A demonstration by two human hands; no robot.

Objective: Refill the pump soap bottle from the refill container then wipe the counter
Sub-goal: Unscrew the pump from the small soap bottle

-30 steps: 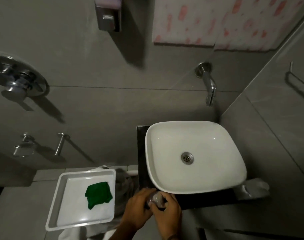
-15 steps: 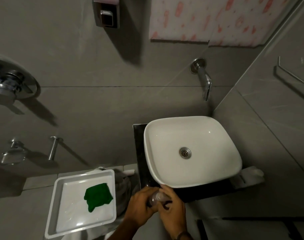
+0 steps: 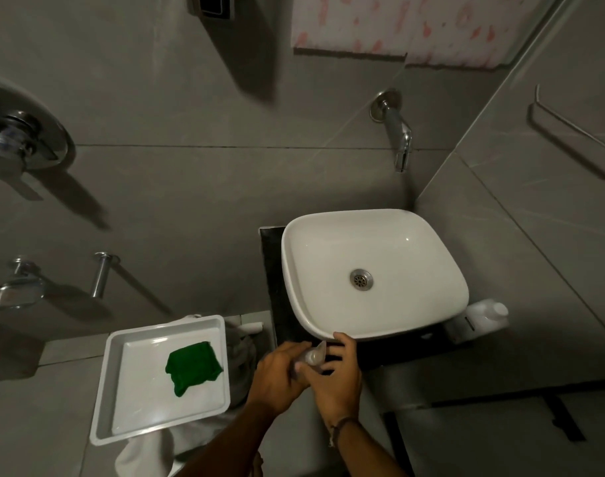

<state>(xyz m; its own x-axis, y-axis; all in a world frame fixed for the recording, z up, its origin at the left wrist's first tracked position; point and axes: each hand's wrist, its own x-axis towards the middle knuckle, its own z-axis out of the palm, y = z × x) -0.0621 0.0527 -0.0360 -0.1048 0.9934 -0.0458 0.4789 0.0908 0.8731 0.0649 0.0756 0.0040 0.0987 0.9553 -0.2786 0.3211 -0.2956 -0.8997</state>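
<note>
Now opening the pump soap bottle (image 3: 314, 356)

My left hand (image 3: 277, 375) grips its body, my right hand (image 3: 335, 373) clasps the pump; next I'd unscrew before pouring.

Wall tap (image 3: 395, 132) above white basin (image 3: 314, 270); shower mixer (image 3: 18, 136) left.

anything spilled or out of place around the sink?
No spill visible. One oddity: the white container lies tipped on its side behind the basin, right corner. Both hands, left hand and right hand, hold the small bottle at the counter edge.
</note>
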